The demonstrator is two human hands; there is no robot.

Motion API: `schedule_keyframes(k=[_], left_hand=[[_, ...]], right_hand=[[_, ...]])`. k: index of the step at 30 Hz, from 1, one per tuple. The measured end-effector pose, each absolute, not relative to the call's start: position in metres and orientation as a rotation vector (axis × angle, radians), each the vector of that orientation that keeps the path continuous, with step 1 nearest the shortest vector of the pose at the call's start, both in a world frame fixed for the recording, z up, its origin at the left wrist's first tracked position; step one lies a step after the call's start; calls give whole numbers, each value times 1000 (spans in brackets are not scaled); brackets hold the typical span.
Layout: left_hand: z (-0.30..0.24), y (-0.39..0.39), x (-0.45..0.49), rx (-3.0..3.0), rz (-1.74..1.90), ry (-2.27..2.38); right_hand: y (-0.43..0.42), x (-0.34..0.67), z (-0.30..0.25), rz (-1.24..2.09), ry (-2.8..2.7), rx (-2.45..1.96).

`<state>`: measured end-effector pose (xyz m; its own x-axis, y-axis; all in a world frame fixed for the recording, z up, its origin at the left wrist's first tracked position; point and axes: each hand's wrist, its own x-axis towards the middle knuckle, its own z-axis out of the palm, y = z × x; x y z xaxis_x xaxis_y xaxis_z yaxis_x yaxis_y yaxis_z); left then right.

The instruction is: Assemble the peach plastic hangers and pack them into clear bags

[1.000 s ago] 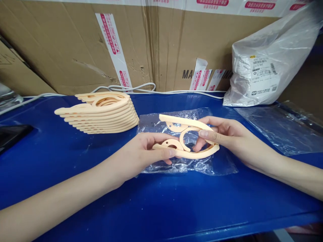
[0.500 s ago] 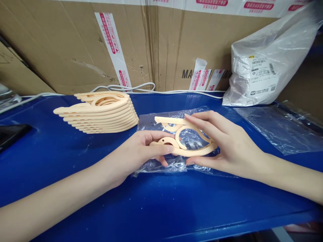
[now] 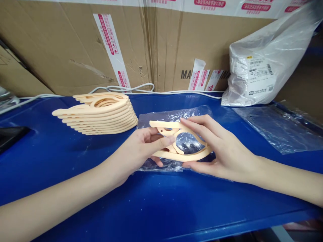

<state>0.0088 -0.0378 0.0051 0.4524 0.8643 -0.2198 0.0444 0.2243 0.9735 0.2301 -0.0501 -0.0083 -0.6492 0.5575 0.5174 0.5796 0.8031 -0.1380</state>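
A cream plastic folding hanger [image 3: 189, 157], its two arms folded close together, is held between both hands above a clear plastic bag [image 3: 164, 116]. My left hand [image 3: 145, 143] pinches its left end, with the thumb across the middle parts. The right hand [image 3: 219, 144] grips the rounded right end, fingers along the upper arm and thumb under the lower one. Part of that end is hidden by the fingers. To the left stands a stack of matching folded hangers [image 3: 113, 117], laid flat on one another.
Large cardboard boxes [image 3: 75, 43] back the blue table [image 3: 156, 201], with a white cable [image 3: 176, 92] along their foot. A white labelled bag [image 3: 257, 74] stands back right, and another clear bag [image 3: 282, 131] lies before it. A black object [image 3: 12, 136] sits far left.
The hanger's lower arm has swung nearer the upper one at the left end, and my left thumb now lies higher across it. Both hands have shifted slightly left.
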Motion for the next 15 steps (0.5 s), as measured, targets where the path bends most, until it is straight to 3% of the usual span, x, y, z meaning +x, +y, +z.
schedule_keyframes(k=[15], left_hand=[[5,-39,16,1205,696,969]], right_hand=[[-51,234,-7,-84,-2417,-863]])
